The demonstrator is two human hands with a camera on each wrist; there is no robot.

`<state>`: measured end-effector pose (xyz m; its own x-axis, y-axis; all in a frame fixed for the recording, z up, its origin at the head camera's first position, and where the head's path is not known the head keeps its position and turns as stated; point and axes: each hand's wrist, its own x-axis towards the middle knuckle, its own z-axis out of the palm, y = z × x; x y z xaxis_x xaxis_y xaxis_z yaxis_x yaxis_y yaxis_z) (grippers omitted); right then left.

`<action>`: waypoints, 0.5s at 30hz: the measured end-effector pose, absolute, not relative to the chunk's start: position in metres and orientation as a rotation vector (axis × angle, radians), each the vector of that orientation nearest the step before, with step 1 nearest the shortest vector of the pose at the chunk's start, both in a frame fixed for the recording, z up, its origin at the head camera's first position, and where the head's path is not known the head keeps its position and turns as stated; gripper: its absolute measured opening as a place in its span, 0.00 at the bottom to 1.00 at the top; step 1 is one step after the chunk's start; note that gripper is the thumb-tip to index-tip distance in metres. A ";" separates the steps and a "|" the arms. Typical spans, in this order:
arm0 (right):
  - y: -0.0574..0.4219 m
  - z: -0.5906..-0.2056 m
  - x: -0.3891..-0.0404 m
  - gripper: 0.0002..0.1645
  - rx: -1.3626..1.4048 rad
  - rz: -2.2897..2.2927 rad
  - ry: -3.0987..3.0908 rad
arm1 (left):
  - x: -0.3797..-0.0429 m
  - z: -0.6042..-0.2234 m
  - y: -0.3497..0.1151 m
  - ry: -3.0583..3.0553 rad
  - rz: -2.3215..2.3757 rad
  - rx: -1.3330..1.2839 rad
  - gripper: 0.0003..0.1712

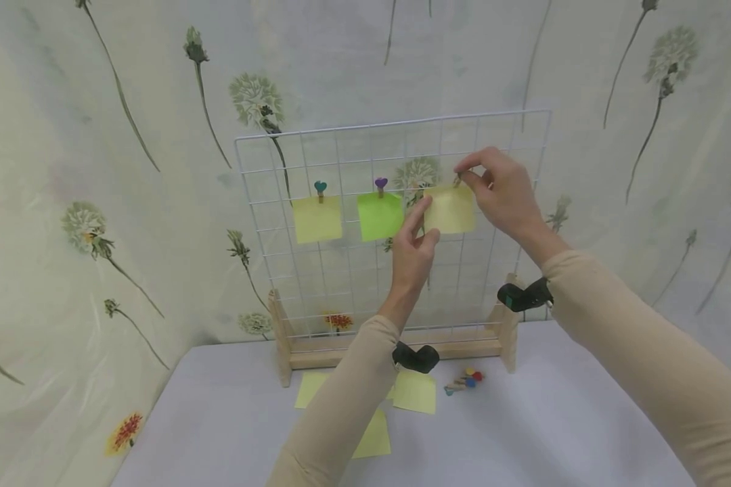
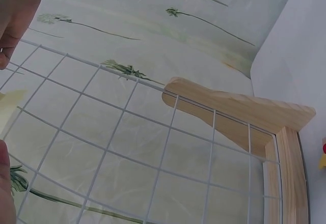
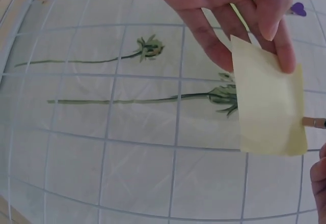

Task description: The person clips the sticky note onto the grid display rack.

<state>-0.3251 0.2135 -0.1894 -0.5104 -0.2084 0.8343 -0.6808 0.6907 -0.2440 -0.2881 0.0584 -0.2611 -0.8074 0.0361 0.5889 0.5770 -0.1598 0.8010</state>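
Note:
A pale yellow sticky note (image 1: 449, 211) hangs on the white wire grid (image 1: 396, 277), right of a green note (image 1: 380, 218) and another yellow note (image 1: 318, 220). At its top edge my right hand (image 1: 507, 193) pinches a small wooden clothespin (image 3: 313, 122), partly hidden by the fingers in the head view. My left hand (image 1: 411, 253) touches the note's left edge with extended fingers (image 3: 286, 56); some fingertips are behind the paper. Teal (image 1: 320, 188) and purple (image 1: 381, 184) heart clothespins hold the other two notes. Only part of the note (image 2: 7, 109) shows in the left wrist view.
The grid stands in a wooden base (image 1: 396, 345) on a white-covered table (image 1: 524, 433). Several loose yellow notes (image 1: 415, 392) lie before it, partly under my left forearm. Right of them is a small pile of coloured clothespins (image 1: 465, 381). A flower-patterned curtain (image 1: 158, 101) hangs behind.

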 end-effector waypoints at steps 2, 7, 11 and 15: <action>0.214 -0.189 -0.326 0.08 0.689 0.708 -2.059 | -0.288 -0.260 0.058 -1.747 -2.028 -0.693 0.31; 0.213 -0.186 -0.329 0.07 0.710 0.679 -2.060 | -0.287 -0.259 0.058 -1.754 -2.028 -0.687 0.31; 0.211 -0.184 -0.328 0.07 0.697 0.675 -2.088 | -0.291 -0.262 0.059 -1.746 -2.031 -0.681 0.30; 0.210 -0.183 -0.328 0.07 0.679 0.673 -2.120 | -0.305 -0.272 0.062 -1.731 -2.036 -0.681 0.31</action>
